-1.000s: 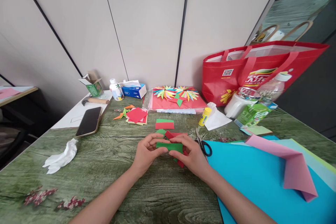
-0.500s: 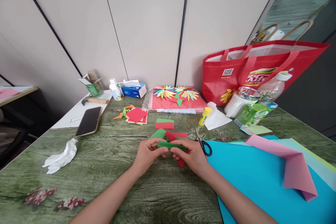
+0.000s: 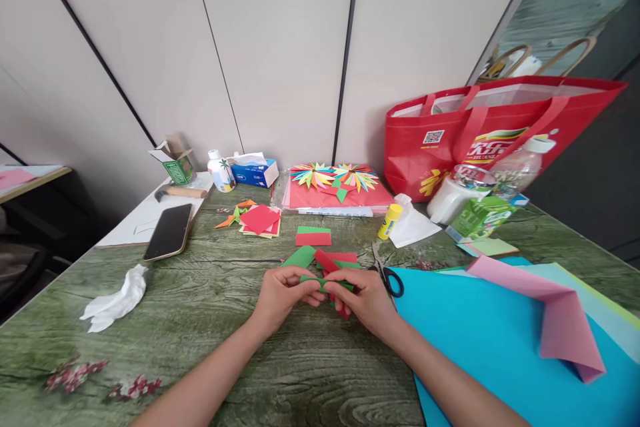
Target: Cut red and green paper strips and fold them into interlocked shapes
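My left hand (image 3: 280, 295) and my right hand (image 3: 367, 299) meet at the middle of the table, both pinching a narrow folded strip of green paper (image 3: 325, 282). A red paper piece (image 3: 343, 311) pokes out below my right hand. Just beyond the hands lie loose red and green paper pieces (image 3: 323, 258), and farther back a red-and-green folded rectangle (image 3: 313, 236). Black-handled scissors (image 3: 387, 274) lie right beside my right hand.
Large blue sheets (image 3: 490, 340) with a folded pink sheet (image 3: 550, 317) cover the right. A glue stick (image 3: 389, 221), red bag (image 3: 480, 133), jar (image 3: 457, 195) and green carton (image 3: 479, 218) stand behind. Left: phone (image 3: 170, 231), crumpled tissue (image 3: 117, 299), tissue box (image 3: 255, 172), paper stars (image 3: 333, 177).
The green paper has gone from a flat rectangle to a narrower folded strip between my fingers. Both hands have closed in slightly and stayed in place.
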Available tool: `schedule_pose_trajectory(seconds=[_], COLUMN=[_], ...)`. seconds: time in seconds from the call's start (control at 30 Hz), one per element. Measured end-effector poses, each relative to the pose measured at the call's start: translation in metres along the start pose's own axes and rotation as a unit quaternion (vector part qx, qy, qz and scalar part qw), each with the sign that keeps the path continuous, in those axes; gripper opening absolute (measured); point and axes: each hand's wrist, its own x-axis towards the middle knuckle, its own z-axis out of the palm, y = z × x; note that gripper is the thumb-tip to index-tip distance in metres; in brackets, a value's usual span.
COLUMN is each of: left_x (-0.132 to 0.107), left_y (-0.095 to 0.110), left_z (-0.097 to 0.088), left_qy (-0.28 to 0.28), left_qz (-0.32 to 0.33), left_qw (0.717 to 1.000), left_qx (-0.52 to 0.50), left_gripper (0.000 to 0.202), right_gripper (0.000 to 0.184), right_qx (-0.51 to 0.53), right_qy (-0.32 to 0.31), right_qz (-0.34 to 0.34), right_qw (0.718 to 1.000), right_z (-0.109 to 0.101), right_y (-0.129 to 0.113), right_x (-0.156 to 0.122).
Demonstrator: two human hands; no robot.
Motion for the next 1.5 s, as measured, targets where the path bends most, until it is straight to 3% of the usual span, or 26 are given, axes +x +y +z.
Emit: schedule_pose_trajectory(seconds=[0.6,0.87,1.23,1.5], left_x=[-0.0013,-0.0033,-0.0039,-0.0034], left_y=[0.0011,0.0031,0.0013,0.0], left_z=[0.0026,0.0042,0.0035,0.0039], left_qy=[0.026,0.016,0.009,0.013], left_qz=[0.013,0.001,0.003,0.006], left_qw=[1.0,1.0,1.0,0.999], left_qx=[-0.003,-0.012,-0.011,-0.028], left_gripper=[0.021,0.022,0.029,0.021], right_gripper=[0.022,0.02,0.025,0.023], right_qx=[-0.015,0.051,0.062,0.059], right_qy=[-0.001,0.006,0.01,0.006], right_qz=[-0.005,0.082,0.11,0.108], right_qw=[1.0,0.995,0.992,0.992], right_z=[-0.0005,0.0036,0.0039,0.0047], right_y=[-0.0021,-0.0038,-0.0041,-0.0011], right_x=[0.0003,-0.0009,-0.0008,-0.0012])
